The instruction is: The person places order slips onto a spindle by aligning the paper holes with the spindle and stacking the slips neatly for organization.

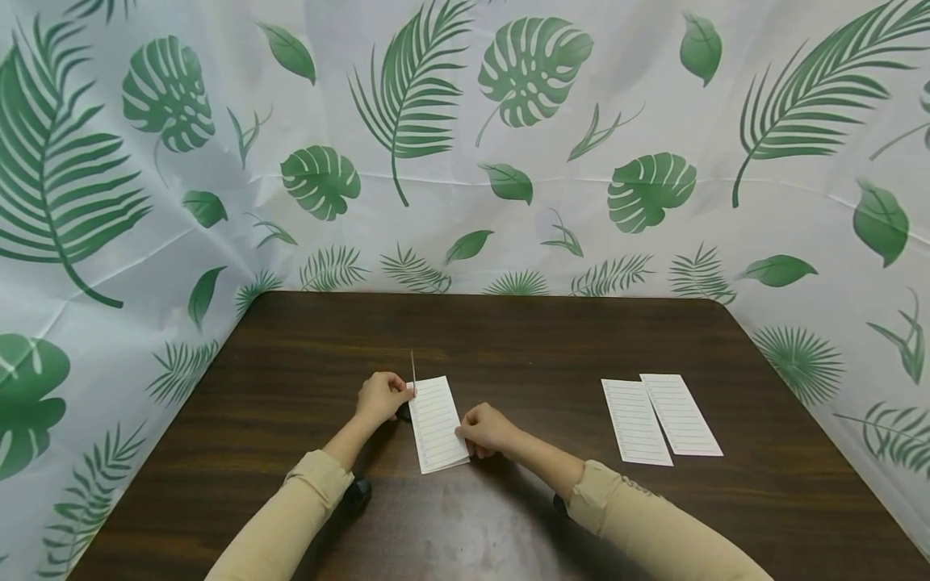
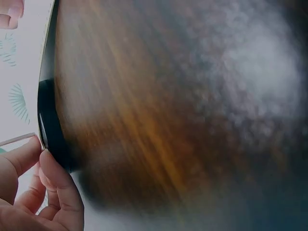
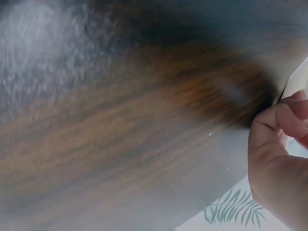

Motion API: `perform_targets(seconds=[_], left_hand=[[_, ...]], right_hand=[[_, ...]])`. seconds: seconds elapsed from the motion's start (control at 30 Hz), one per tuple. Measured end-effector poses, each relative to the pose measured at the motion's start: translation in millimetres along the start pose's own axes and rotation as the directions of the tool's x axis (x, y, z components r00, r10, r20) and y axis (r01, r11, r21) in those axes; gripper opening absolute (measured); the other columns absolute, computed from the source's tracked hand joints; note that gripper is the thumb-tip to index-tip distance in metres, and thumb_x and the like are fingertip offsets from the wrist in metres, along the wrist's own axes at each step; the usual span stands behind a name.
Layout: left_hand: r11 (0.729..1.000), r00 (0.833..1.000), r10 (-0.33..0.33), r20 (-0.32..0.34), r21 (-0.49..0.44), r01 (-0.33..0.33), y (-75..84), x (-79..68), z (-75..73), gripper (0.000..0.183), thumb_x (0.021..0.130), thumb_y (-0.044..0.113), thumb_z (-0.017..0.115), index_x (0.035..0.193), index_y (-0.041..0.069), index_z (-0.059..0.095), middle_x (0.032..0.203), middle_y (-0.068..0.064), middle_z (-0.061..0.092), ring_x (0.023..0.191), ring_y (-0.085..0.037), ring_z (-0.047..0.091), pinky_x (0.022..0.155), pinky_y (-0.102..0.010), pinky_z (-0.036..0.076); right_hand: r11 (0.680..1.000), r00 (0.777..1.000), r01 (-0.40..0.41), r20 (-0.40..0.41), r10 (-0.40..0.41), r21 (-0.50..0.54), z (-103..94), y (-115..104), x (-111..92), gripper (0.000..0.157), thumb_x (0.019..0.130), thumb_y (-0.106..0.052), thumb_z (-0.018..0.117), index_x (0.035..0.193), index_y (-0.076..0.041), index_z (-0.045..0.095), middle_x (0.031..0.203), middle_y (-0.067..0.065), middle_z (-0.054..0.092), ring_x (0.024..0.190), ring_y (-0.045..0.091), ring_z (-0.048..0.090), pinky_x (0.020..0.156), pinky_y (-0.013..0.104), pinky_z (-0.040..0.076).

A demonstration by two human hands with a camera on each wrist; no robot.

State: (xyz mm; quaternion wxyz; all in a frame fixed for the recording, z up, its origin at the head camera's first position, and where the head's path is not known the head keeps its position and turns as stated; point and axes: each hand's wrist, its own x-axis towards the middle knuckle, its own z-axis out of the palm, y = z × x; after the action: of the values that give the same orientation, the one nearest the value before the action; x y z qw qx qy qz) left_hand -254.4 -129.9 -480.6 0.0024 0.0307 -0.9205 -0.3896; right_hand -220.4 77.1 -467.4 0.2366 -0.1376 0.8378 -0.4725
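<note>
Slim white lined note sheets (image 1: 439,424), with a second layer peeking out at the bottom, are held tilted above the dark table in the head view. My left hand (image 1: 379,399) pinches their upper left edge between thumb and finger. A thin pale strip (image 1: 412,367) sticks up from that pinch; whether it is a stick or a paper seen edge-on I cannot tell. At the lower right edge of the sheets, my right hand (image 1: 490,429) grips with thumb and curled fingers. Both wrist views show the sheets only from the side, mostly hidden.
Two more lined sheets, a left one (image 1: 637,422) and a right one (image 1: 680,415), lie side by side on the right of the brown wood-grain table (image 1: 508,339). A white curtain (image 1: 450,226) with green leaves hangs behind and along the sides.
</note>
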Motion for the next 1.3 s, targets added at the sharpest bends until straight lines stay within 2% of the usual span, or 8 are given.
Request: perform_targets(seconds=[0.27,0.4,0.57,0.67,0.73,0.93,1.3], left_hand=[[1.000,1.000,-0.018,0.018,0.004,0.018,1.0,-0.5,1.8,0.016,0.085,0.017,0.068,0.078,0.004,0.063,0.054,0.003,0.047,0.037,-0.006,0.050,0.041,-0.019,0.045],[0.998,0.997,-0.057,0.061,-0.036,0.059,0.5,1.8,1.7,0.018,0.085,0.016,0.070,0.080,0.002,0.058,0.063,0.000,0.048,0.042,-0.009,0.051,0.041,-0.022,0.052],[0.986,0.982,-0.126,0.140,-0.089,0.139,0.6,4.4,-3.6,0.025,0.084,0.016,0.070,0.093,0.000,0.053,0.080,-0.007,0.050,0.051,-0.013,0.050,0.045,-0.024,0.056],[0.981,0.969,-0.151,0.198,-0.091,0.171,0.6,6.9,-6.5,0.028,0.086,0.016,0.069,0.101,-0.001,0.053,0.081,-0.008,0.047,0.055,-0.014,0.048,0.049,-0.024,0.057],[0.979,0.962,-0.159,0.220,-0.090,0.183,-0.5,9.0,-7.1,0.029,0.086,0.017,0.069,0.104,-0.001,0.054,0.079,-0.007,0.046,0.056,-0.014,0.048,0.050,-0.024,0.057],[0.978,0.961,-0.162,0.226,-0.094,0.187,-1.8,10.5,-6.3,0.029,0.086,0.018,0.069,0.104,-0.001,0.055,0.079,-0.008,0.047,0.055,-0.014,0.048,0.049,-0.024,0.057],[0.978,0.958,-0.167,0.234,-0.085,0.191,-0.6,11.4,-10.2,0.027,0.087,0.017,0.068,0.102,0.000,0.053,0.081,-0.010,0.048,0.057,-0.016,0.050,0.050,-0.025,0.057]], right_hand=[[0.991,1.000,-0.002,0.026,0.006,-0.135,0.3,1.1,4.5,0.032,0.091,-0.004,0.053,0.059,-0.003,0.052,0.043,-0.003,0.047,0.034,0.006,0.040,0.033,0.013,0.030],[0.987,0.999,-0.003,0.037,0.009,-0.162,-0.2,0.0,3.9,0.031,0.091,-0.003,0.052,0.060,-0.002,0.052,0.043,-0.002,0.048,0.033,0.007,0.040,0.033,0.013,0.030],[0.982,0.998,0.008,0.070,0.005,-0.187,-1.4,-2.2,3.4,0.030,0.092,-0.002,0.051,0.061,0.000,0.053,0.045,0.007,0.054,0.033,0.007,0.042,0.033,0.013,0.031],[0.974,0.996,0.016,0.089,0.005,-0.228,-2.4,-3.6,3.6,0.031,0.093,-0.003,0.050,0.062,0.000,0.053,0.047,0.010,0.057,0.033,0.007,0.043,0.033,0.014,0.031],[0.964,0.996,0.027,0.095,-0.002,-0.263,-2.9,-4.4,3.1,0.031,0.093,-0.003,0.050,0.062,-0.002,0.052,0.046,0.008,0.056,0.033,0.008,0.043,0.033,0.014,0.031],[0.940,0.994,0.053,0.107,-0.017,-0.336,-5.6,-4.2,2.1,0.032,0.094,-0.005,0.051,0.062,-0.002,0.052,0.044,0.005,0.053,0.032,0.008,0.043,0.031,0.014,0.032],[0.951,0.983,0.075,0.181,-0.021,-0.301,-22.6,4.1,0.2,0.033,0.097,-0.017,0.050,0.069,0.000,0.057,0.053,0.013,0.061,0.036,0.008,0.049,0.036,0.020,0.044]])
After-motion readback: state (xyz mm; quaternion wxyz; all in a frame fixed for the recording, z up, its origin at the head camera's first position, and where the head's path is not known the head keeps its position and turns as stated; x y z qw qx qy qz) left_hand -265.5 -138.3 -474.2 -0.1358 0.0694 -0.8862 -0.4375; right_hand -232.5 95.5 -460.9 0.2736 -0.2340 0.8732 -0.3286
